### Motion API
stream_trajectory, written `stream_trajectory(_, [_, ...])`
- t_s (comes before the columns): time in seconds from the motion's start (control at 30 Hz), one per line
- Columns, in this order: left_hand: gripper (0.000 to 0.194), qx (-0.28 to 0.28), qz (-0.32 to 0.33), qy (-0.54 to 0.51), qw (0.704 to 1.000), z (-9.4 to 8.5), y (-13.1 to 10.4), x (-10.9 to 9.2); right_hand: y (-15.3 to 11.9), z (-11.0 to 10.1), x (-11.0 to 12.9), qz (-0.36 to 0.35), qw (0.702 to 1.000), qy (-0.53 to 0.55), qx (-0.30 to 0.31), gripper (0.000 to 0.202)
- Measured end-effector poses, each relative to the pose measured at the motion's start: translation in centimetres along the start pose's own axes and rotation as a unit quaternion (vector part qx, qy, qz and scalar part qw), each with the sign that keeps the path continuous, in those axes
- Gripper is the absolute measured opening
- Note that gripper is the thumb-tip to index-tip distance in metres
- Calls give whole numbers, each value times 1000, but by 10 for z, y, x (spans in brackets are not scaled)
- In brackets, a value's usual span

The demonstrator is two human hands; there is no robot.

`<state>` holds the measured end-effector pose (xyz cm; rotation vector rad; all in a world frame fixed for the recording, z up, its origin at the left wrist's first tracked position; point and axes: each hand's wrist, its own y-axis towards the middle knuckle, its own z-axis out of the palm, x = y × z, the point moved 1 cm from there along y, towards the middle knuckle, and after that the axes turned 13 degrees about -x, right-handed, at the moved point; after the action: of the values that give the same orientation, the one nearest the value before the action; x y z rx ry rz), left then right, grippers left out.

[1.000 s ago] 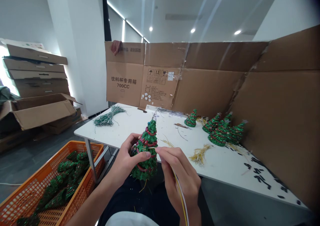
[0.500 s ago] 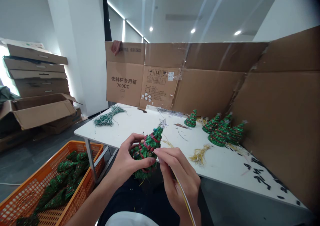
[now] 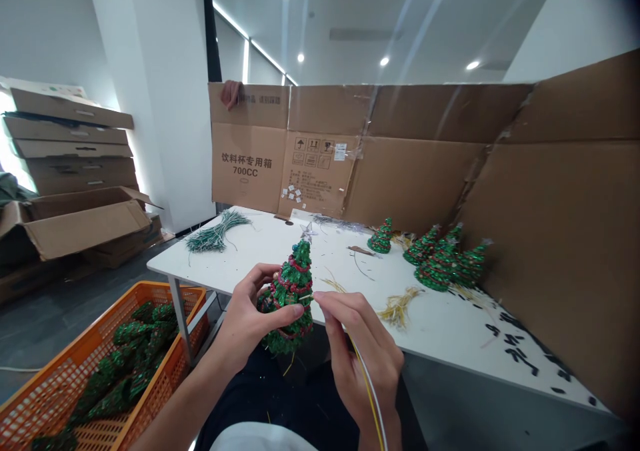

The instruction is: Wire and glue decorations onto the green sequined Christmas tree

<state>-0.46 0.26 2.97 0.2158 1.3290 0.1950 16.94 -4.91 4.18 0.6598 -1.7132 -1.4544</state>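
The left hand is gripping the small tree upright while the right hand, at its 3 o'clock, is pinching a thin wire; feeding the tip in slowly should serve best.

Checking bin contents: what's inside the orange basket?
The orange plastic mesh basket holds a pile of green tinsel cones, seemingly undecorated trees. Its floor and anything beneath the pile are covered; the near end is out of frame.

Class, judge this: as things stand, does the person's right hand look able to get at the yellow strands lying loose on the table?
Probably yes: the yellow strands lie just beyond the right hand, nothing between, though it already pinches wires.
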Motion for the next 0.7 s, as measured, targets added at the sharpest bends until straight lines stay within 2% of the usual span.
stream_trajectory(0.17, [53,-4,-11,-5,1000,0,0,0,-1,-1,-1,15,1000,-2,6,41])
stream_trajectory(0.5, [51,2,-13,-11,1000,1,-1,-2,1,1,2,106,991,82,29,34])
stream_trajectory(0.7, [53,1,-18,-11,1000,-1,-2,-1,-1,3,0,120,990,79,21,30])
